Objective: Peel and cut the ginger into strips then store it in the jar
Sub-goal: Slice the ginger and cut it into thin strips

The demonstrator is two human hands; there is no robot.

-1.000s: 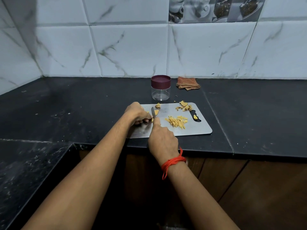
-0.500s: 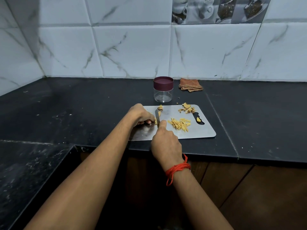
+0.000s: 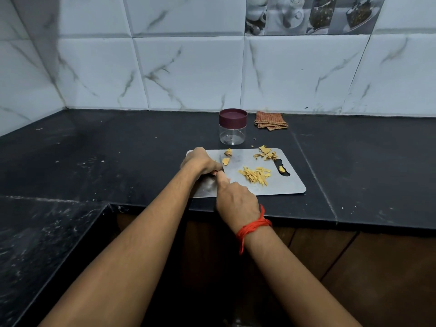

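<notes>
Ginger strips (image 3: 254,176): a loose pile at mid-board, right of both hands and clear of them. We take the board (image 3: 287,186) as landmark; it lies flat on the dark counter (image 3: 118,149).

One slice (image 3: 225,161) lies left of the board's centre, against the right side of the knife (image 3: 220,161) blade, so the blade stands between it and the left hand (image 3: 199,161). A lump (image 3: 228,152) sits at the board's far edge, just past the slice. We note peels (image 3: 265,153) heaped at the board's far right, and a small bit (image 3: 281,169) in the board's handle slot.

The left hand rests on the board's left end, fingers curled under. We cannot tell whether anything lies beneath them.

The right hand (image 3: 236,199) is over the board's near edge, wrapped round the knife handle, with the forefinger along the spine and the blade pointing away. It has a red thread (image 3: 253,226) on its wrist.

The jar (image 3: 232,135), lid (image 3: 232,116) on, stands just behind the board. A folded cloth (image 3: 270,120) lies behind the board's right part.
</notes>
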